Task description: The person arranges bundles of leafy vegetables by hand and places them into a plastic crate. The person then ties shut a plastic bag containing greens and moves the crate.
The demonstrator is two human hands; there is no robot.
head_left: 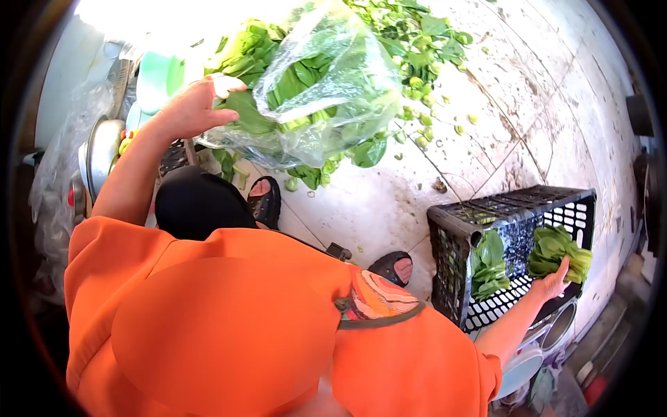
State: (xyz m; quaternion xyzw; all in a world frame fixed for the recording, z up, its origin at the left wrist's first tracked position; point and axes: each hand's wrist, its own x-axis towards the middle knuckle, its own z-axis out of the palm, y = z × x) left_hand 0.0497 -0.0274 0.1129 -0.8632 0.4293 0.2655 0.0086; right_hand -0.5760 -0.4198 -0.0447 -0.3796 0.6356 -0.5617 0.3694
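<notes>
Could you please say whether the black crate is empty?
Not empty: a leafy bunch lies inside the black crate, and the right hand holds another.

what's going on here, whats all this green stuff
A person's right hand grips a bunch of leafy greens at the black crate, where another bunch lies inside. The left hand is beside a clear plastic bag with more greens showing through, its thumb and fingers apart; whether it touches the bag is unclear. Loose leaves and cut pieces are scattered on the tiled floor.
</notes>
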